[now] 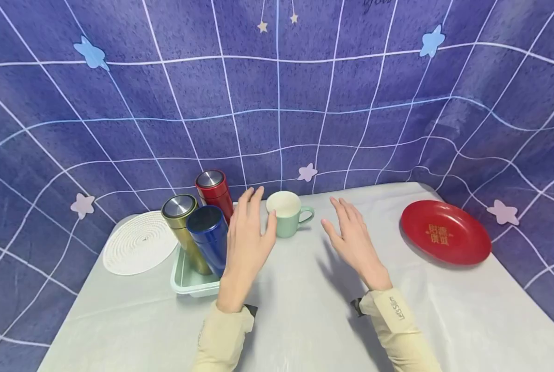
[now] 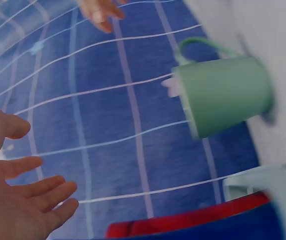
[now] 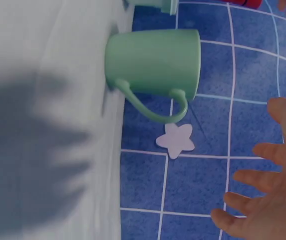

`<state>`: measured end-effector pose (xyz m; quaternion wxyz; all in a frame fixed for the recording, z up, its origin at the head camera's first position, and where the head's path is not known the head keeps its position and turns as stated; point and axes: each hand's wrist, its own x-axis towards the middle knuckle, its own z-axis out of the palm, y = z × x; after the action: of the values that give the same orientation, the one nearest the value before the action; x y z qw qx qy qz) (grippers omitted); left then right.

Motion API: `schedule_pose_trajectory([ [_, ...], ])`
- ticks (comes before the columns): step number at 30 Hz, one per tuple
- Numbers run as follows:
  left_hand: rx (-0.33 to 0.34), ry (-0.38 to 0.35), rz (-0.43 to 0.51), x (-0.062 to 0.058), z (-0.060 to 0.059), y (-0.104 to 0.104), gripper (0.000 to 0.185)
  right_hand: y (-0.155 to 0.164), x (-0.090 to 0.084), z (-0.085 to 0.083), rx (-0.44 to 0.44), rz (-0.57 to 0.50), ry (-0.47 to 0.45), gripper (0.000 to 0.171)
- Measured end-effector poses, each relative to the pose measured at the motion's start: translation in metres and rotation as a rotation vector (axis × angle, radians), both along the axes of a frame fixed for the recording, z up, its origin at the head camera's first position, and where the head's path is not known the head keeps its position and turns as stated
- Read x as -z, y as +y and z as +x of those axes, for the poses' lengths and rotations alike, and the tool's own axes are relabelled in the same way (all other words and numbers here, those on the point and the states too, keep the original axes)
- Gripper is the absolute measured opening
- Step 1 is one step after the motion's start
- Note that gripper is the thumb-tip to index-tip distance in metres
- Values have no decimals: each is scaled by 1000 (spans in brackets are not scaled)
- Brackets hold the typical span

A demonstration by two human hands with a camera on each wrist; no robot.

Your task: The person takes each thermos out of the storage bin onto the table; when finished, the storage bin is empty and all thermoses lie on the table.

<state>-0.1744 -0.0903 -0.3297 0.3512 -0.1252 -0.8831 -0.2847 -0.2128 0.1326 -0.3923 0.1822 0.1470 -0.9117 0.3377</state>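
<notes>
A green mug [image 1: 286,221] with a pale inside stands upright on the table, its handle turned right. Left of it my left hand [image 1: 249,235] hovers with fingers extended, overlapping the blue bottle in the head view. My right hand [image 1: 354,240] is raised over the table to the mug's right, fingers spread and holding nothing. A blue bottle [image 1: 208,235], a gold bottle [image 1: 184,227] and a red bottle [image 1: 214,191] stand together in a light green tray [image 1: 180,279]. Part of the tray is hidden behind my left hand.
A white woven round mat [image 1: 139,248] lies at the left, partly behind the gold bottle. On the right rests a red oval plate [image 1: 444,245] with gold characters. A blue gridded curtain [image 1: 277,93] hangs behind the white-covered table [image 1: 295,320].
</notes>
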Motion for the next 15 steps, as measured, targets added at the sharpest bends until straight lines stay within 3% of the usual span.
schedule_pose_trajectory([
  [6,68,85,156,-29,18,-9,45,-7,-6,1,-20,-16,48,58],
  [11,116,279,266,-47,28,-22,38,-12,-10,5,-39,-39,75,57],
  [15,103,396,347,-60,37,-36,36,-15,-12,7,-51,-58,92,56],
])
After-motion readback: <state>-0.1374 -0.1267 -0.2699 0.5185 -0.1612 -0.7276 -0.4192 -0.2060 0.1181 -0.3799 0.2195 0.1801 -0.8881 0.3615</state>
